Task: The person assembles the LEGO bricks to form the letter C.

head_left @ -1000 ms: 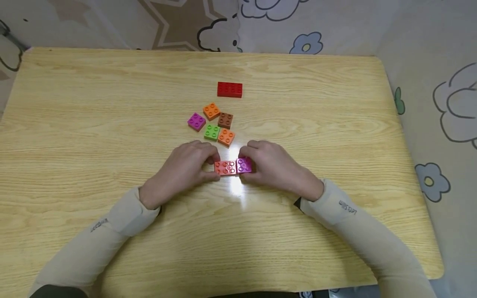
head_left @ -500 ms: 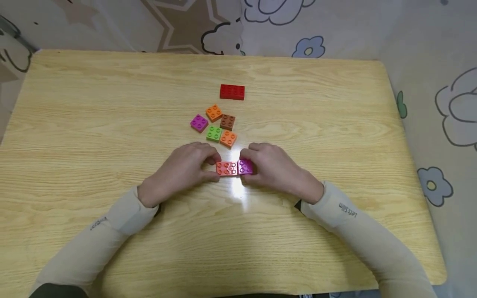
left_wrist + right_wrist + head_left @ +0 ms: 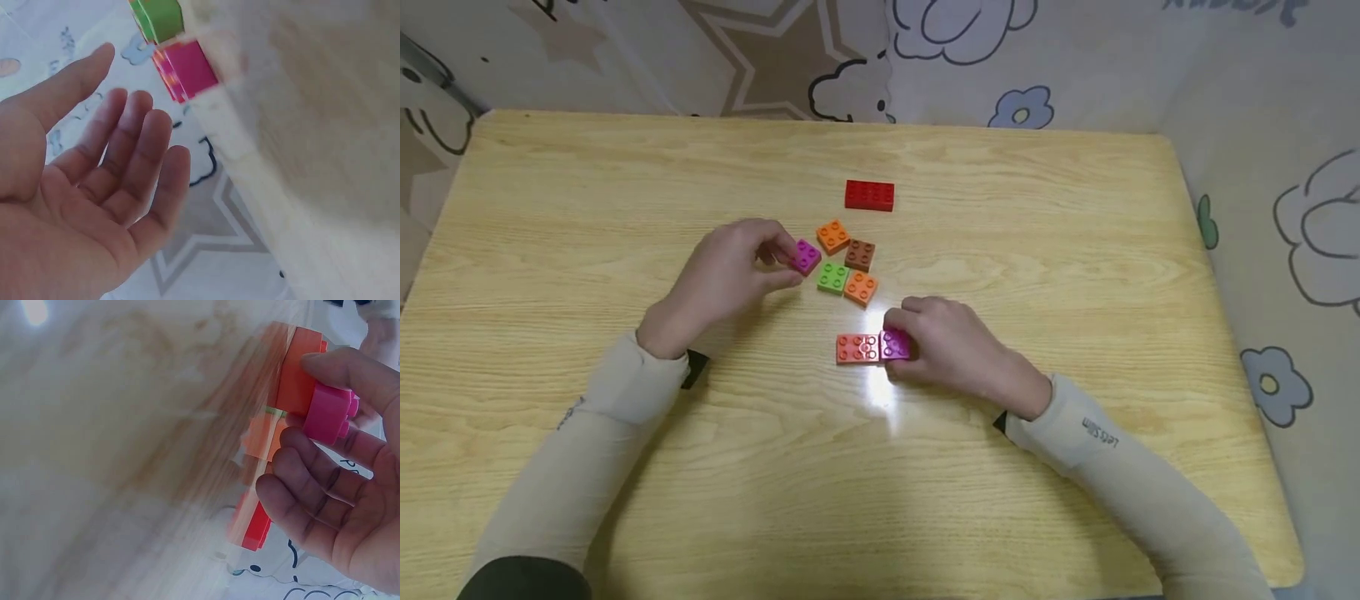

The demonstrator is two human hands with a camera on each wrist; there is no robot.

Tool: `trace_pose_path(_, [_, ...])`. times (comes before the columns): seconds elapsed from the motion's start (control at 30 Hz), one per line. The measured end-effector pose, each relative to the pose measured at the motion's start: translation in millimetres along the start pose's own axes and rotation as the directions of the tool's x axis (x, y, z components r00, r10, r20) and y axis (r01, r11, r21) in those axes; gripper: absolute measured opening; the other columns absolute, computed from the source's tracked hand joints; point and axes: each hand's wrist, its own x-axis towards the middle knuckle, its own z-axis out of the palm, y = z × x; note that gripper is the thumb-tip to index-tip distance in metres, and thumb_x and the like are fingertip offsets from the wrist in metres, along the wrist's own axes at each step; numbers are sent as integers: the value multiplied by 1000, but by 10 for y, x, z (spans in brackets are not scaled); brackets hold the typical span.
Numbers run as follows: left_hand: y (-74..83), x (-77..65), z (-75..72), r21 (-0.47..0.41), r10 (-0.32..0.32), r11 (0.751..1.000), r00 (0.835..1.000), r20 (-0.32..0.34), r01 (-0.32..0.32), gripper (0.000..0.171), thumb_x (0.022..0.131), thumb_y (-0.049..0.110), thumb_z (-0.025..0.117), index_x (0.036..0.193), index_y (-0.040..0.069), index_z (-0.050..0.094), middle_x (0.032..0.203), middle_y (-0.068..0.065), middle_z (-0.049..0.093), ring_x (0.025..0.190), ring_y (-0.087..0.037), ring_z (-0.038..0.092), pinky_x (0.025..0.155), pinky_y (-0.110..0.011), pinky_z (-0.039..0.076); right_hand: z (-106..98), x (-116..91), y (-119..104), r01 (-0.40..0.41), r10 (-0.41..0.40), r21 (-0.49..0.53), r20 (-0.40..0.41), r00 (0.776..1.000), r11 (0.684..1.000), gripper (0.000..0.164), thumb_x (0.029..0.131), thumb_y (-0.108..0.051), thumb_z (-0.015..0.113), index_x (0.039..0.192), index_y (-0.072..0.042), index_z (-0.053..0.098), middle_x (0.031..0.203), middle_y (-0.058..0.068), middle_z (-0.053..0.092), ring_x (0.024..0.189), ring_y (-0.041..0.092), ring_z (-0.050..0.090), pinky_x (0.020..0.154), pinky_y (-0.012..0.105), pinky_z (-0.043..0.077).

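My left hand (image 3: 730, 267) reaches over the table to a magenta building brick (image 3: 806, 257) at the left of a small group. In the left wrist view the thumb and fingers are parted, with the magenta brick (image 3: 190, 69) just beyond the fingertips. My right hand (image 3: 951, 346) pinches another magenta building brick (image 3: 894, 344) between thumb and fingers. That brick (image 3: 326, 414) stands end to end with a longer orange-red brick (image 3: 857, 349); whether they are joined cannot be told.
Near the left hand lie an orange brick (image 3: 832, 237), a brown brick (image 3: 860, 255), a green brick (image 3: 832, 277) and a second orange brick (image 3: 861, 288). Farther back is a long red brick (image 3: 869, 195). Patterned walls border the wooden table (image 3: 1037, 217) at the back and right.
My left hand has let go of the orange-red brick and moved forward and left to the loose magenta brick. The right hand keeps its hold in the same place.
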Motion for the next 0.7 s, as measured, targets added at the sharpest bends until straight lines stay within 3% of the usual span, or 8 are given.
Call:
trace_pose_path(0.13, [-52,162,-69,-4,-42,999,998,47,42,45,93,9,89,131,-1,67,123,-18,67,112,-35,60,100,-53,47,-14,-4,-4,-4,4,-16,5,1000,1000,35,85,-23,92,110,-6,75,88,0,63,76,17,57,67,35,51])
trace_pose_path(0.27, [-97,261,-47,21,-46,999,993,105,44,56,91,7,90,140,1,63,130,-19,62,116,-36,57,102,-55,45,-10,-16,-7,3,-3,-24,2,1000,1000,35,85,-23,93,110,-6,75,88,0,64,76,17,57,66,35,51])
trace_pose_path(0.7, [-146,347,49,118,-33,993,993,112,19,42,93,0,85,132,-1,69,121,-20,64,108,-36,58,95,-53,48,5,-14,-6,25,-26,-51,-31,999,998,33,84,-23,92,107,-7,74,86,0,62,73,17,56,62,35,50])
